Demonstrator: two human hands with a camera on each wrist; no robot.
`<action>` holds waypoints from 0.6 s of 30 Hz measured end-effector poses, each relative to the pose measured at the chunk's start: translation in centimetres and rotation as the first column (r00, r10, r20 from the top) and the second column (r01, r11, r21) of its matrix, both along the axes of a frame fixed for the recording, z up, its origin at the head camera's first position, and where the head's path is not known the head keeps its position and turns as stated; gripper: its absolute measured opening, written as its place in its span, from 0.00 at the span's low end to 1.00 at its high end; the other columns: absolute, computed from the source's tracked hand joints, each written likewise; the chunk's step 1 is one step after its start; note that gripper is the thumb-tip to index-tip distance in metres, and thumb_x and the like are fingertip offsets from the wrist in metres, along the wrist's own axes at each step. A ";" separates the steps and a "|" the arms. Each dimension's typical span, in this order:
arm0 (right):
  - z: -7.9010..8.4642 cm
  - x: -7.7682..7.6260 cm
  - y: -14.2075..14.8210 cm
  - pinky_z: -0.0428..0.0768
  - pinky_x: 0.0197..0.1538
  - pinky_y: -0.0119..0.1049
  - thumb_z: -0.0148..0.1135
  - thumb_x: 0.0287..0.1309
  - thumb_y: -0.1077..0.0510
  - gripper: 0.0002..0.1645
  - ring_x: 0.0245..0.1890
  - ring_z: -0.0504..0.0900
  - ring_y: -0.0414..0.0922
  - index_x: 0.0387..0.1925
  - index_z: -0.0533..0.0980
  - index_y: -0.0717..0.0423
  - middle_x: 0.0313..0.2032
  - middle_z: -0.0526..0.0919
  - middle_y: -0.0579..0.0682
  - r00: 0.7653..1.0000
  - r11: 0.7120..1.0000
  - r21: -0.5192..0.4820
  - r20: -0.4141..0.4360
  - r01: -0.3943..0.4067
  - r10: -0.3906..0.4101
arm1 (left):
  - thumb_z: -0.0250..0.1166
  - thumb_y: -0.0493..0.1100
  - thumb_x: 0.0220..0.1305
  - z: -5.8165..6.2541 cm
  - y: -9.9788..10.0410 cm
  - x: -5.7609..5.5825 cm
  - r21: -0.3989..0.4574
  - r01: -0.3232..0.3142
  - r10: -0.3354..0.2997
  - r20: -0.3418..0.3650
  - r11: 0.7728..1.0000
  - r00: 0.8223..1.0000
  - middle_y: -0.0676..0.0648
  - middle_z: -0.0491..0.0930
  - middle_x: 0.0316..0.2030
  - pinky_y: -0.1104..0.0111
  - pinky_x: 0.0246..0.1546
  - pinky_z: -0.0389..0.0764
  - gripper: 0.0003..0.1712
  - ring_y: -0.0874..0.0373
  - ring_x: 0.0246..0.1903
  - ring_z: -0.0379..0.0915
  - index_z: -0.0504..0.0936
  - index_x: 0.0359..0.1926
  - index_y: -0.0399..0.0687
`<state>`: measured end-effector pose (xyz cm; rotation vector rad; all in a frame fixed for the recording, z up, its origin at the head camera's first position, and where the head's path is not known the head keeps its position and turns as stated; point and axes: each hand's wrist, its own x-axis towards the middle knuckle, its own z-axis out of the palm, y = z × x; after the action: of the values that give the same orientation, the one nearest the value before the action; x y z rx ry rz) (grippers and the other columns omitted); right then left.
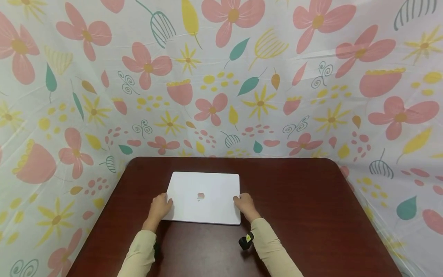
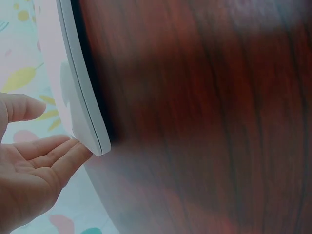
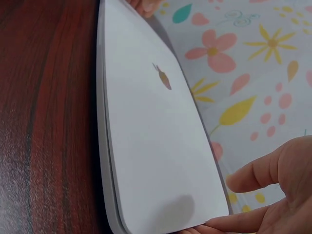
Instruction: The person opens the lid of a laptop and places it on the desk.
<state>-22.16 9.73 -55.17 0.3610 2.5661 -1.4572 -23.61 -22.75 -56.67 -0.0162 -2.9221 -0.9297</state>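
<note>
A closed silver laptop [image 1: 204, 196] with an apple logo on its lid lies flat at the table's left-centre; whether its base is raised a little cannot be told. At its left edge is my left hand [image 1: 160, 207]. In the left wrist view, the straight fingers [image 2: 63, 156] touch the laptop's corner, with the thumb held apart. On the opposite side, my right hand [image 1: 247, 204] touches the right edge. Its extended fingers [image 3: 243, 222] reach to the laptop's edge in the right wrist view, their tips partly hidden, and the thumb stands clear of the lid.
The dark reddish-brown wooden table [image 1: 297, 207] has rounded far corners. Behind and on both sides hangs a white cloth [image 1: 221, 127] with a flower print. A small black device [image 1: 246, 241] sits at the right wrist.
</note>
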 end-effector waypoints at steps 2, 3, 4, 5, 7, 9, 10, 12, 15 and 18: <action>0.0 0.0 0.3 0.73 0.55 0.55 0.49 0.63 0.61 0.29 0.54 0.73 0.63 0.55 0.65 0.86 0.55 0.70 0.77 1.000 1.000 0.011 -0.007 0.004 -0.004 | 0.58 0.36 0.61 0.1 0.3 0.1 0.002 0.005 -0.005 -0.006 1.000 1.000 0.52 0.52 0.15 0.68 0.17 0.56 0.21 0.59 0.17 0.48 0.56 0.18 0.47; 0.0 0.0 0.4 0.74 0.55 0.54 0.49 0.63 0.61 0.29 0.53 0.73 0.62 0.55 0.65 0.85 0.55 0.70 0.77 1.000 1.000 0.016 -0.009 0.009 -0.009 | 0.58 0.36 0.61 0.1 0.5 0.1 0.000 0.005 -0.005 -0.003 1.000 1.000 0.52 0.52 0.15 0.68 0.17 0.56 0.21 0.59 0.17 0.48 0.57 0.18 0.47; 0.0 0.0 0.5 0.74 0.55 0.54 0.49 0.62 0.61 0.29 0.53 0.74 0.62 0.54 0.66 0.86 0.55 0.71 0.77 1.000 1.000 0.022 -0.012 0.011 -0.011 | 0.58 0.36 0.61 0.1 0.6 0.1 -0.002 0.006 -0.006 0.000 1.000 1.000 0.51 0.53 0.15 0.68 0.17 0.56 0.21 0.59 0.17 0.48 0.57 0.18 0.47; 0.0 -0.1 0.6 0.74 0.55 0.54 0.49 0.62 0.61 0.29 0.53 0.74 0.62 0.54 0.66 0.85 0.54 0.71 0.77 1.000 0.999 0.029 -0.012 0.017 -0.016 | 0.58 0.36 0.61 0.0 0.7 0.1 -0.006 0.007 -0.007 0.003 1.000 1.000 0.51 0.53 0.15 0.68 0.17 0.57 0.20 0.59 0.17 0.49 0.57 0.18 0.46; -0.1 -0.2 0.8 0.73 0.56 0.54 0.49 0.62 0.61 0.28 0.55 0.73 0.63 0.54 0.67 0.85 0.55 0.71 0.76 0.999 0.999 0.042 -0.006 0.033 -0.033 | 0.58 0.36 0.61 0.0 1.0 0.1 -0.016 0.013 -0.013 0.008 1.000 1.000 0.51 0.54 0.15 0.67 0.17 0.58 0.20 0.58 0.17 0.50 0.58 0.18 0.46; -0.1 -0.3 1.0 0.73 0.56 0.55 0.49 0.62 0.61 0.28 0.57 0.72 0.65 0.54 0.67 0.85 0.55 0.70 0.77 0.999 0.998 0.053 -0.001 0.045 -0.045 | 0.58 0.37 0.61 0.0 1.3 0.1 -0.019 0.018 -0.018 0.009 1.000 1.000 0.51 0.55 0.15 0.67 0.17 0.59 0.19 0.58 0.17 0.52 0.59 0.18 0.46; -0.1 -0.4 1.1 0.72 0.57 0.55 0.49 0.62 0.61 0.28 0.58 0.71 0.65 0.54 0.67 0.85 0.55 0.70 0.77 0.999 0.997 0.060 0.003 0.050 -0.050 | 0.58 0.36 0.60 -0.1 1.4 0.1 -0.017 0.020 -0.020 0.007 1.000 1.000 0.51 0.55 0.15 0.67 0.17 0.59 0.19 0.57 0.17 0.52 0.59 0.18 0.45; -0.1 -0.4 1.3 0.72 0.57 0.55 0.49 0.62 0.60 0.28 0.58 0.70 0.66 0.53 0.67 0.85 0.55 0.70 0.77 0.998 0.996 0.074 0.010 0.058 -0.058 | 0.58 0.36 0.60 -0.1 1.8 0.1 -0.013 0.023 -0.023 0.005 1.000 1.000 0.51 0.56 0.15 0.67 0.17 0.60 0.18 0.57 0.17 0.53 0.60 0.18 0.45; 0.1 -0.4 1.6 0.72 0.57 0.55 0.49 0.61 0.60 0.29 0.58 0.70 0.67 0.53 0.67 0.85 0.54 0.71 0.78 0.998 0.994 0.096 0.016 0.061 -0.062 | 0.59 0.36 0.60 -0.2 2.2 0.2 -0.015 0.025 -0.025 -0.006 1.000 1.000 0.49 0.58 0.15 0.65 0.17 0.62 0.17 0.56 0.17 0.55 0.62 0.18 0.43; 0.2 -0.4 1.9 0.73 0.56 0.56 0.49 0.62 0.60 0.29 0.57 0.71 0.68 0.52 0.67 0.86 0.54 0.71 0.78 0.997 0.992 0.106 0.022 0.065 -0.067 | 0.59 0.36 0.60 -0.2 2.6 0.3 -0.035 0.036 -0.036 -0.010 0.999 0.999 0.46 0.64 0.16 0.62 0.18 0.66 0.14 0.54 0.18 0.60 0.67 0.20 0.39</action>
<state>-22.56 11.62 -55.02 0.4805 2.6404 -1.3324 -23.33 -20.16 -56.88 -0.0759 -2.9373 -0.8810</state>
